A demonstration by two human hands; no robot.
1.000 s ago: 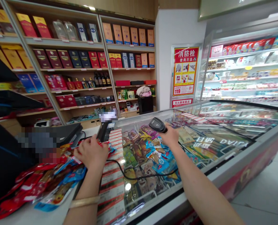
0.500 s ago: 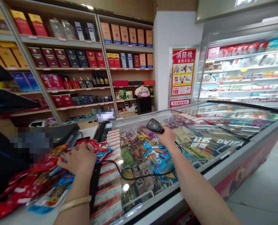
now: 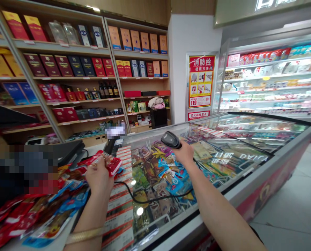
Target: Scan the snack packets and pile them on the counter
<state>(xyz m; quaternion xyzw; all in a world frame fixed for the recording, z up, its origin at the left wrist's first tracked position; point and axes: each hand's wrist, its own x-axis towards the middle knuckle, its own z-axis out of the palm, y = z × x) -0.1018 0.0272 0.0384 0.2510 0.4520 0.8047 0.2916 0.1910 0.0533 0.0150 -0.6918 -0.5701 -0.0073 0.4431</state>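
Note:
My left hand (image 3: 100,176) is closed on a red snack packet (image 3: 112,163), lifted above the counter at the freezer's left end. Below and left of it lies a heap of red and blue snack packets (image 3: 53,209). My right hand (image 3: 184,153) grips a black barcode scanner (image 3: 170,140) by its handle, over the freezer's glass lid. The scanner's head points left, toward the red packet, with a gap between them. Its black cable (image 3: 150,200) loops across the glass. Several blue snack packets (image 3: 175,176) lie beneath my right hand.
The chest freezer (image 3: 270,195) stretches away to the right, with price labels (image 3: 121,223) along its left end. Shelves of boxed bottles (image 3: 76,66) stand behind. A lit cooler (image 3: 270,80) is at the back right. Dark clothing and a blurred patch fill the left edge.
My left hand has risen from the packet heap with a red packet in its fingers. My right hand still holds the scanner in nearly the same place. The view has shifted slightly.

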